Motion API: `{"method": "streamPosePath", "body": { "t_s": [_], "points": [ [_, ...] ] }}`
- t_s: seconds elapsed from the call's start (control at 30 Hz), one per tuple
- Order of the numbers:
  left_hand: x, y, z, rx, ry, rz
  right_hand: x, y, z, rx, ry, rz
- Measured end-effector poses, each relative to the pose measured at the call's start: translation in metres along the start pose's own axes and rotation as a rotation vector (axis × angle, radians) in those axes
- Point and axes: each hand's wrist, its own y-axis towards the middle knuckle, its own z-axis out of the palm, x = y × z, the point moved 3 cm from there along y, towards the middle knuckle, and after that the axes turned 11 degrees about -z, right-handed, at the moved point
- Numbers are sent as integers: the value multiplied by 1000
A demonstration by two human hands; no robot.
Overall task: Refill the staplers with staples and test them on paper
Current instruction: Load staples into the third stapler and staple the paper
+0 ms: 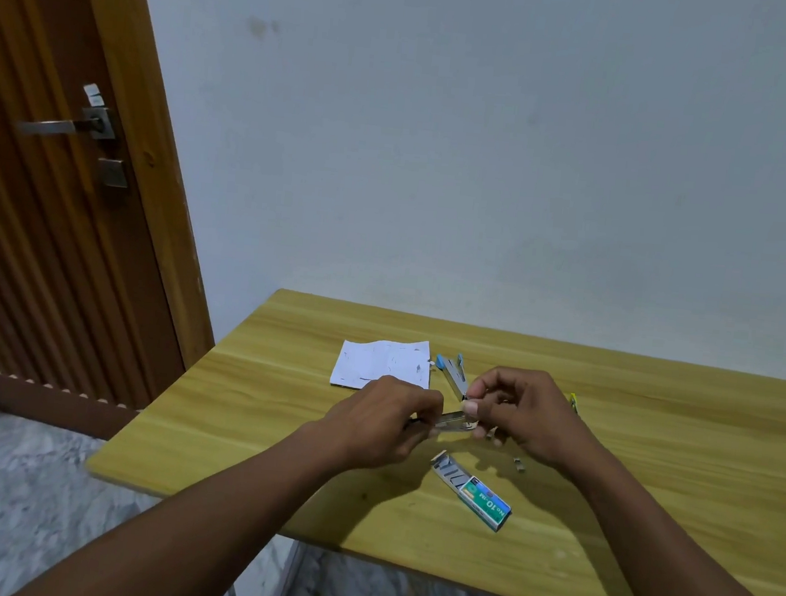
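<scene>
now both hands (457, 412) hold an open stapler (451, 419) between them.

Both bare forearms reach forward from the lower corners and converge at the middle. The left hand (382, 420) is turned back-up, knuckles bent, its fingers (422, 407) curled closed toward the right. The right hand (525, 416) faces it, wrist slightly raised, its fingers (480, 391) bent inward with the thumb tip pressed forward. The fingertips of both hands nearly meet.
</scene>
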Motion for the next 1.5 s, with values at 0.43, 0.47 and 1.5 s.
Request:
{"method": "streamPosePath", "body": {
  "t_s": [0.43, 0.47, 1.5],
  "points": [
    [-10, 2, 0, 30, -88, 9, -2, -4, 2, 73, -376, -161],
    [-9, 2, 0, 36, -89, 7, -2, -4, 2, 76, -399, -178],
    [-13, 3, -5, 37, -127, -28, -21, -17, 3, -163, 184, 257]
  ]
}}
